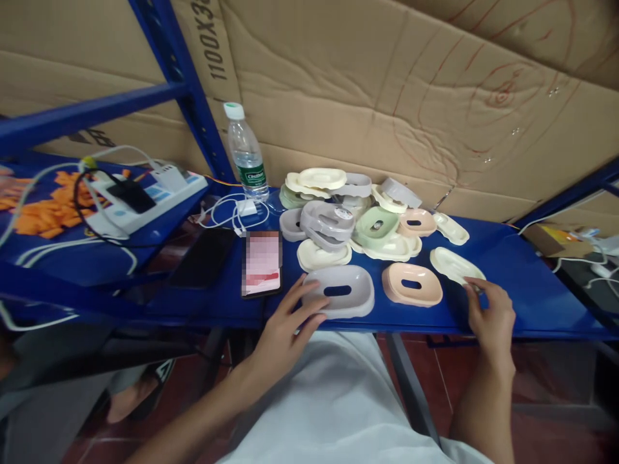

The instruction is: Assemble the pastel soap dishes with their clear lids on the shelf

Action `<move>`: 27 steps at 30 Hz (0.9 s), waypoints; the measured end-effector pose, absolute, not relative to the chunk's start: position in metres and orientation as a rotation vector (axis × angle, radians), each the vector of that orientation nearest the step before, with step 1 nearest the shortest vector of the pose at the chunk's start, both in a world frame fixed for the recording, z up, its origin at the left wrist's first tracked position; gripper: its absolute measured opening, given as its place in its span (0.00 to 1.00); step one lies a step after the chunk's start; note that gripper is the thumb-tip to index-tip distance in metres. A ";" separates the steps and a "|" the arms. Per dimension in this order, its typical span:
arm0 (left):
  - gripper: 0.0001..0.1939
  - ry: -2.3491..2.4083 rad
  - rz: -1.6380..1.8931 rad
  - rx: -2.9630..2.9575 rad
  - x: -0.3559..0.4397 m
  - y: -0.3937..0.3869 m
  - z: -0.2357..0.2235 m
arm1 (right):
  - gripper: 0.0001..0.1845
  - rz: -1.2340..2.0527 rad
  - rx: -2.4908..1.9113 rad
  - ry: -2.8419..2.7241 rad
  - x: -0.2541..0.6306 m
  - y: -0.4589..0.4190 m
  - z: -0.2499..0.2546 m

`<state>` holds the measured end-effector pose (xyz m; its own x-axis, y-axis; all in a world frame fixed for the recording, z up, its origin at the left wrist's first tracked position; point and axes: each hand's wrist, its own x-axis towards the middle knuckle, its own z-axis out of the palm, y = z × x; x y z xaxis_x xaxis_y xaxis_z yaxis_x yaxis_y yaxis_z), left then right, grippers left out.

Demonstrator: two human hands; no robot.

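My left hand (285, 322) is at the left end of a grey oval soap dish (358, 293) with a slot in its middle. Its fingers reach over the rim into the dish, and the thumb is at the front corner. At the right, my right hand (493, 312) pinches the near end of a cream soap dish piece (452, 263) between thumb and fingers; that piece lies low over the table. Between the hands sits a peach soap dish (416, 283). Behind it are a green soap dish (377, 225) and a stack of grey dishes (329, 222).
Several cream pieces (324, 256) are heaped at the back of the blue table (527, 290). A phone (261, 264), a white cable (222, 212) and a water bottle (246, 154) stand left. Further left are a power strip (145, 206) and orange pieces (48, 212). Cardboard (338, 84) walls the back.
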<state>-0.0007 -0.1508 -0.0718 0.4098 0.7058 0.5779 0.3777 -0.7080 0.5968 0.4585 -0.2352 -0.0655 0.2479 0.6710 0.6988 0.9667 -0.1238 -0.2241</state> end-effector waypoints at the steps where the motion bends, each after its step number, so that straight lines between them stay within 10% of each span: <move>1: 0.14 0.936 1.229 2.289 -0.001 -0.152 -0.069 | 0.20 -0.588 -1.818 -1.489 0.444 -0.235 -0.058; 5: 0.14 1.010 1.344 2.254 -0.007 -0.155 -0.061 | 0.08 -0.441 -1.538 -1.697 0.362 -0.231 -0.036; 11: 0.16 1.037 1.379 2.263 -0.013 -0.152 -0.059 | 0.20 -0.062 -1.184 -2.221 0.267 -0.205 -0.050; 27: 0.18 1.201 1.116 2.644 0.007 -0.157 -0.070 | 0.32 0.071 -1.418 -2.088 0.304 -0.202 -0.065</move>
<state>0.0066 -0.1565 -0.0695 0.4446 0.6670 0.5979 0.6449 -0.7016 0.3031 0.3042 -0.2020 -0.0647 -0.2428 0.8597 0.4493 0.8271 0.4255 -0.3673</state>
